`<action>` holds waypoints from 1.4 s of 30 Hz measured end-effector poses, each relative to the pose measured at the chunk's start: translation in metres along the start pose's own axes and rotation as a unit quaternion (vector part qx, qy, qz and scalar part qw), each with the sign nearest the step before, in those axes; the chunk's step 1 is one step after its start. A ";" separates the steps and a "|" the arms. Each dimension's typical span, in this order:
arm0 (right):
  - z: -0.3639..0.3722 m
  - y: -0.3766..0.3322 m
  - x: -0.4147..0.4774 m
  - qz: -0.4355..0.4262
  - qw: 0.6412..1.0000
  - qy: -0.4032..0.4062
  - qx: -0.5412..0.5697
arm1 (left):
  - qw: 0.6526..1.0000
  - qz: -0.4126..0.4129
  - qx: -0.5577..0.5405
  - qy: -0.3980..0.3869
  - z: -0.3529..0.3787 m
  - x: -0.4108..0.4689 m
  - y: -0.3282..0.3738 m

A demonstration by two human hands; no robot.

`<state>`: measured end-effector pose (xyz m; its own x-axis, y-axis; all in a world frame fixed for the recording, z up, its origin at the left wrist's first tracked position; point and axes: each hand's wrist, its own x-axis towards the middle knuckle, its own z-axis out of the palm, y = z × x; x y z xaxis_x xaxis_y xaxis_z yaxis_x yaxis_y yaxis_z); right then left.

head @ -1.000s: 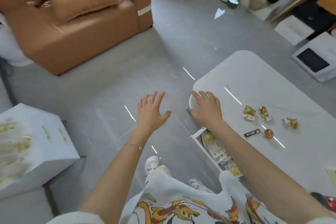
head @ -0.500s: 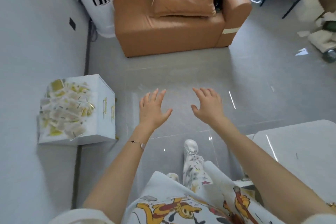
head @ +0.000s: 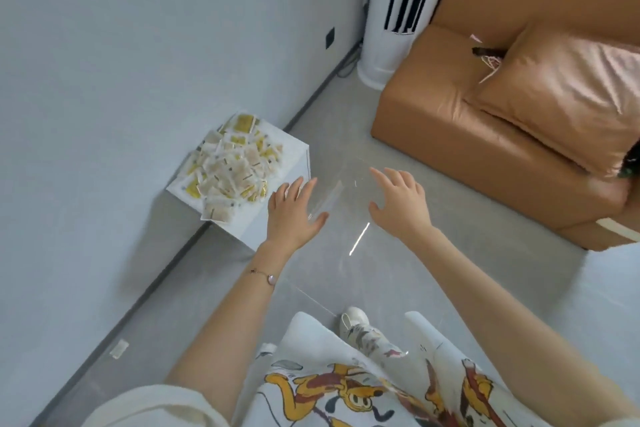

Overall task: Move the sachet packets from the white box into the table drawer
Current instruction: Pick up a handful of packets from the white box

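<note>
The grey tiled floor (head: 381, 281) carried a white box (head: 294, 152) by the wall, a tan sofa (head: 433, 121), a standing air conditioner (head: 377, 45) and one small packet (head: 118, 348).

Left hand (head: 292, 215) and right hand (head: 400, 203) spread empty near the sachet-heaped white box (head: 242, 215)

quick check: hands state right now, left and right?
Left hand: open, fingers spread, holding nothing, near the white box.
Right hand: open, holding nothing.

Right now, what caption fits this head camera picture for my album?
White box heaped with sachet packets by the wall, tan sofa nearby.
</note>
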<state>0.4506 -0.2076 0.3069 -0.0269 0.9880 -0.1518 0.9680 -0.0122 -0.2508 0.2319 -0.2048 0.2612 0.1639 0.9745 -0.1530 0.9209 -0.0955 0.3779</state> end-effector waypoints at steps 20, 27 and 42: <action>0.049 -0.133 0.269 -0.198 0.970 -0.137 -0.048 | 0.953 -0.279 -0.092 0.068 -0.018 0.111 -0.164; 0.087 -0.165 0.327 -0.192 0.959 -0.202 -0.049 | 0.904 -0.385 -0.171 0.074 -0.006 0.127 -0.211; 0.355 -0.187 0.503 0.017 0.927 -0.301 0.225 | 0.665 -0.643 -0.308 0.225 0.204 0.195 -0.343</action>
<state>0.1679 0.2375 -0.0624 -0.2647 0.7227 -0.6385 0.7723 -0.2377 -0.5892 0.0202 -0.0237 -0.0848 -0.8680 0.1466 -0.4744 -0.1434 0.8406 0.5223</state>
